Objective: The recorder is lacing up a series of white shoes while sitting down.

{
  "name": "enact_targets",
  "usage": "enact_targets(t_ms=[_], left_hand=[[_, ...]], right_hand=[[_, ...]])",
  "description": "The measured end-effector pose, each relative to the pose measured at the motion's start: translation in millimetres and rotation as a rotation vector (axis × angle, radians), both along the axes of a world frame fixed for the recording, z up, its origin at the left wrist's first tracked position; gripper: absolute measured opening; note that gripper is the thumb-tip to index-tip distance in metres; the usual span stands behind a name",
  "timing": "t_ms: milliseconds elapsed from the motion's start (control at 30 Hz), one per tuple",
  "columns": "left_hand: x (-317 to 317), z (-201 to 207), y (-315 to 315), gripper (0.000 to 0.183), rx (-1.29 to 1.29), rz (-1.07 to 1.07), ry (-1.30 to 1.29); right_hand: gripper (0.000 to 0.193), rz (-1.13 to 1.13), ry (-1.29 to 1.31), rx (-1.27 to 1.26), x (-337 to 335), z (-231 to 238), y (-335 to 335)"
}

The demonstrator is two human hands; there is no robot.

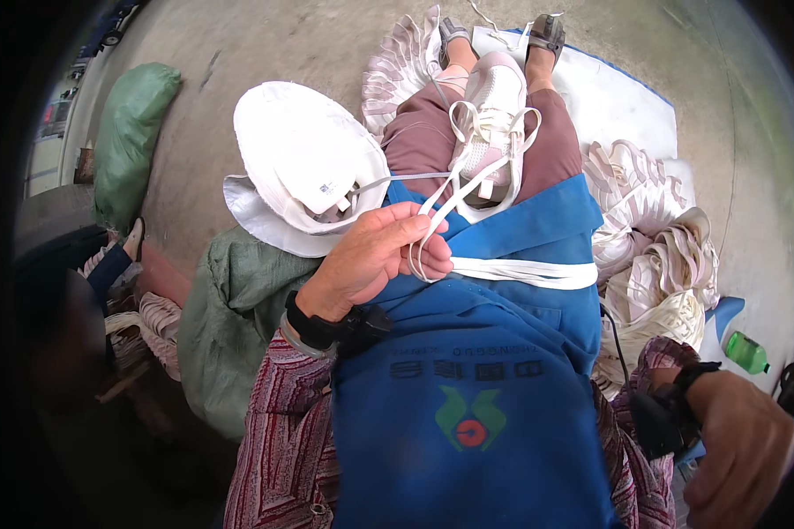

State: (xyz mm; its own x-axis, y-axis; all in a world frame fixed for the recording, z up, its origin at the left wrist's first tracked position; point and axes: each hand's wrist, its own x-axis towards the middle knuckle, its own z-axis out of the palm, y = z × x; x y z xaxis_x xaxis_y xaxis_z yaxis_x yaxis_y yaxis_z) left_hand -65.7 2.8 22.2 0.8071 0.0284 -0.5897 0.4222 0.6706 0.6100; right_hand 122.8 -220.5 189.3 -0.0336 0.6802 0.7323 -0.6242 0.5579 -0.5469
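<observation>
Between my knees lies a white and pale pink sneaker upper (495,88), toe pointing away from me. White shoelaces (468,189) run through it in loose loops and come toward me. My left hand (388,247) pinches the laces between thumb and fingers, just short of the upper. A bundle of white laces (529,272) lies across my blue apron (468,353), running right from that hand. Well off to the lower right, my right hand (741,450) shows its back, blurred; its fingertips point down and what they hold, if anything, is hidden.
At my left are a white brimmed hat (300,159) and a green sack (234,326); another green sack (132,141) stands farther off. Stacked shoe uppers (640,203) lie at right, more (401,70) ahead. A green bottle (747,353) is far right. Another person's foot (133,240) shows left.
</observation>
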Motion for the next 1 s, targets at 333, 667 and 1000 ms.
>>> enact_targets(t_ms=[333, 667, 1000], left_hand=[[4.5, 9.3, -6.8, 0.032, -0.015, -0.089, 0.051], [-0.4, -0.4, -10.9, 0.037, 0.002, -0.120, 0.062], [4.4, -10.3, -12.5, 0.030, 0.091, -0.120, 0.066]], right_hand=[[0.033, -0.940, -0.918, -0.795, -53.2, -157.4, 49.6], [0.034, -0.938, -1.114, -0.640, -64.1, -176.5, 43.2], [0.024, -0.840, -1.109, -0.618, -64.2, -173.9, 17.9]])
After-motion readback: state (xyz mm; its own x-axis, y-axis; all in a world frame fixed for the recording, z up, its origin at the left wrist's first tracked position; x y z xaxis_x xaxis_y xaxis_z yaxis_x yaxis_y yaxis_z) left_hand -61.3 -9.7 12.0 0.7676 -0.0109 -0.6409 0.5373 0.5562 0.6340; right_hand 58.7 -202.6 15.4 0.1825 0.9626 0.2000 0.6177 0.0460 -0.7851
